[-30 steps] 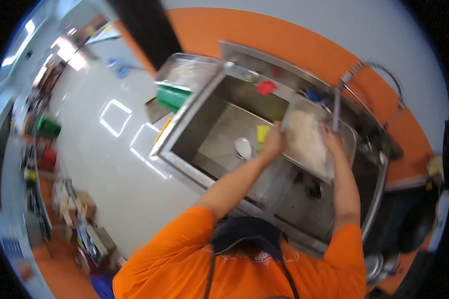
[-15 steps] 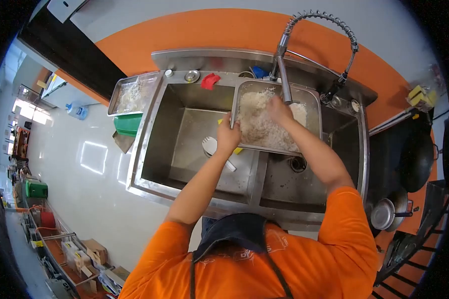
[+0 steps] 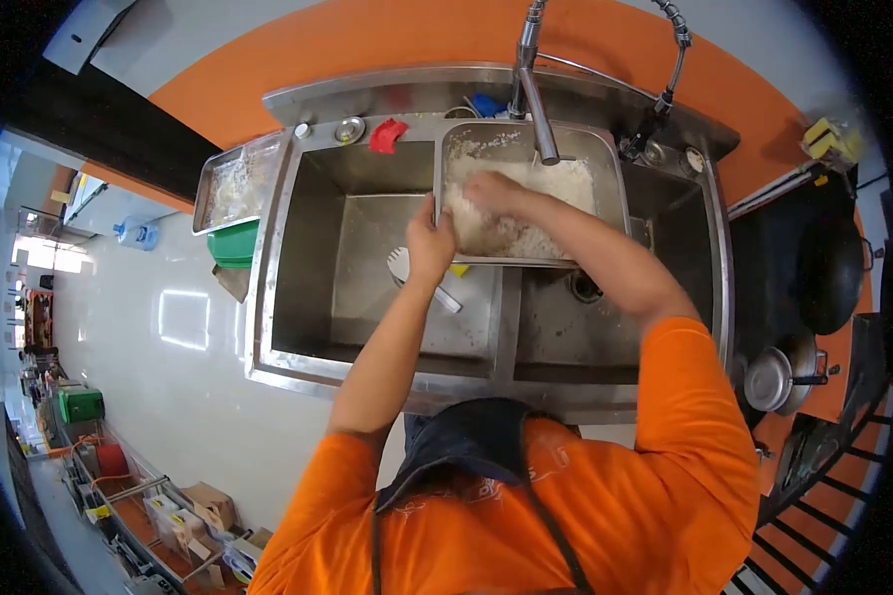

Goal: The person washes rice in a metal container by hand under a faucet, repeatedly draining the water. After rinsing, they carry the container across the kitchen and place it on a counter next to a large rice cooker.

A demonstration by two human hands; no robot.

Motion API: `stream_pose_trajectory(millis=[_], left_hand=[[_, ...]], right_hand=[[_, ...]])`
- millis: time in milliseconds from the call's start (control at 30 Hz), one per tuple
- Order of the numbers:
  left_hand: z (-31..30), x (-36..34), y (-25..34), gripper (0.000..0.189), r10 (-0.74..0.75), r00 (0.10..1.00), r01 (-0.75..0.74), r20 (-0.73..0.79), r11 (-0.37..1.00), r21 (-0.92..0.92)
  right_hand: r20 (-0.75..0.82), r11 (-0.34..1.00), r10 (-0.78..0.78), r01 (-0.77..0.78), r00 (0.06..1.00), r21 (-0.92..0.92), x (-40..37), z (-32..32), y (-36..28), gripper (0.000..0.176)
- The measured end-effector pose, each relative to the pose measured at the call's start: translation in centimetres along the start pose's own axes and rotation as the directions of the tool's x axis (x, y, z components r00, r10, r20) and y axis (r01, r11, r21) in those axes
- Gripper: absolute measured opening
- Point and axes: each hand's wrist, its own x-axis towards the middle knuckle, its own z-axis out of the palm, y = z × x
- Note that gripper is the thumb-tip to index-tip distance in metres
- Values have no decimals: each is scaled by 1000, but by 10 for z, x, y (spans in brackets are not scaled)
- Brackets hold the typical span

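Observation:
A rectangular metal pan [image 3: 617, 198] rests across the double sink, under the faucet [image 3: 538, 114]. White rice-like grains [image 3: 564, 183] in cloudy liquid lie inside it. My left hand [image 3: 432, 241] grips the pan's left rim, fingers on the outside. Inside the pan, my right hand [image 3: 493, 193] is curled among the grains at the left side; what its fingers hold, if anything, is hidden. A white slotted utensil [image 3: 400, 264] lies in the left basin beside my left wrist, and a bit of yellow [image 3: 459, 269] shows under the pan's edge.
A tray with pale residue [image 3: 238, 185] sits left of the sink, above a green container [image 3: 233, 244]. A red cloth [image 3: 388, 135] lies on the back ledge [image 3: 422, 127]. Pans [image 3: 769, 380] and a dark wok [image 3: 831, 280] are at the right.
My right hand has moved left within the pan, baring metal near the front. My left hand still holds the rim. The whole view has shifted, with the sink higher in it.

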Motion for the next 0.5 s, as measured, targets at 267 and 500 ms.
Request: stream_pose_trajectory(millis=[267, 500], left_hand=[[-2, -3, 10, 39, 37, 998, -35, -41, 999, 31], [-2, -3, 10, 37, 35, 997, -27, -71, 995, 99]], right_hand=[[39, 840, -75, 85, 996, -536, -55, 10, 12, 46], [-179, 856, 283, -333, 942, -396, -40, -6, 62, 36]])
